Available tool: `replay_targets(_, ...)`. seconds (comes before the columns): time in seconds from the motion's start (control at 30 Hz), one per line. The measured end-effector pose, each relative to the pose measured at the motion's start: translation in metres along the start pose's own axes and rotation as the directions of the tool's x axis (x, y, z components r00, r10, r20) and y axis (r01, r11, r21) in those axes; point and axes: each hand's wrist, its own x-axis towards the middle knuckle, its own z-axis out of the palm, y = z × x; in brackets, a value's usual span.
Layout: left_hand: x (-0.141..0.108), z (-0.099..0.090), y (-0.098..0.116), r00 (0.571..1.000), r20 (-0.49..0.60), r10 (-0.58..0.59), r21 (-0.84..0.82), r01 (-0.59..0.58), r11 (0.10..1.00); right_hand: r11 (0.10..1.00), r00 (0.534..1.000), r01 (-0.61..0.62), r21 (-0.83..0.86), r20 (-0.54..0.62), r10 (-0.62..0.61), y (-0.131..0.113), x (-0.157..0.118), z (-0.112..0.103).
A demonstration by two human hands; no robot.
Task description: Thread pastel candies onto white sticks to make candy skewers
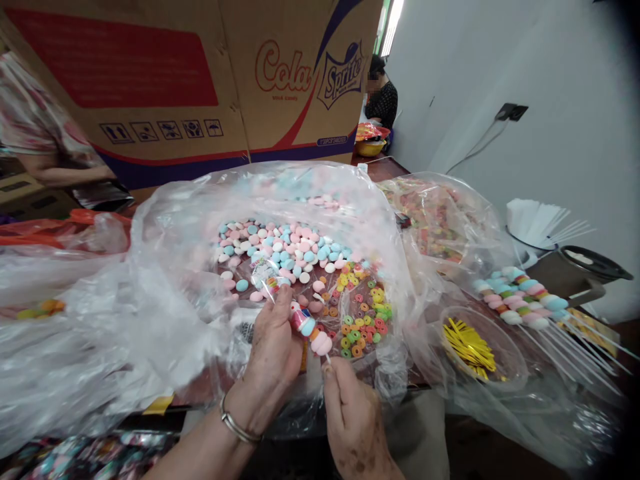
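A candy skewer (pixel 307 327) with pink, blue and orange pieces on a white stick lies between my two hands. My right hand (pixel 353 417) is closed round the lower end of the stick. My left hand (pixel 274 343) is closed at the skewer's upper end, on a small clear printed wrapper (pixel 265 275) that points up and left from the fingers. Just beyond are loose pink, blue and white candies (pixel 287 247) in a large clear plastic bag (pixel 170 213). Small coloured candy rings (pixel 357 320) lie right of the skewer.
Finished-looking candy skewers (pixel 523 297) lie at the right, near a round tub of yellow ties (pixel 470 347), white sticks (pixel 537 223) and a dark jug (pixel 580 270). A large cardboard box (pixel 235 133) stands behind. People are at the back left and back right.
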Motion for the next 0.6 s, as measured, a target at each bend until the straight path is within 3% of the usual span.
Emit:
replay_targets(0.1,-0.005,0.0,-0.003,1.0,0.022,-0.019,0.035,0.018,0.999,0.941,0.965,-0.231,0.247,0.182,0.189,-0.007,0.001,0.003)
replay_targets(0.17,-0.005,-0.002,-0.003,0.995,0.063,-0.073,0.069,0.069,0.995,0.771,0.884,-0.447,0.454,0.358,0.301,-0.012,0.003,0.003)
replay_targets(0.23,0.0,-0.004,0.001,0.979,0.142,-0.143,0.089,0.131,0.987,0.594,0.819,-0.57,0.568,0.448,0.359,-0.016,0.006,0.001)
replay_targets(0.33,0.012,-0.004,0.014,0.956,0.218,-0.196,0.056,0.188,0.981,0.519,0.804,-0.595,0.613,0.448,0.391,-0.02,0.011,-0.003)
replay_targets(0.43,0.021,-0.002,0.022,0.973,0.157,-0.166,0.013,0.166,0.986,0.515,0.798,-0.603,0.609,0.46,0.39,-0.021,0.012,-0.004)
replay_targets(0.6,0.018,-0.001,0.012,0.973,0.218,-0.072,0.03,0.067,0.997,0.453,0.785,-0.616,0.645,0.45,0.426,-0.024,0.011,0.005)
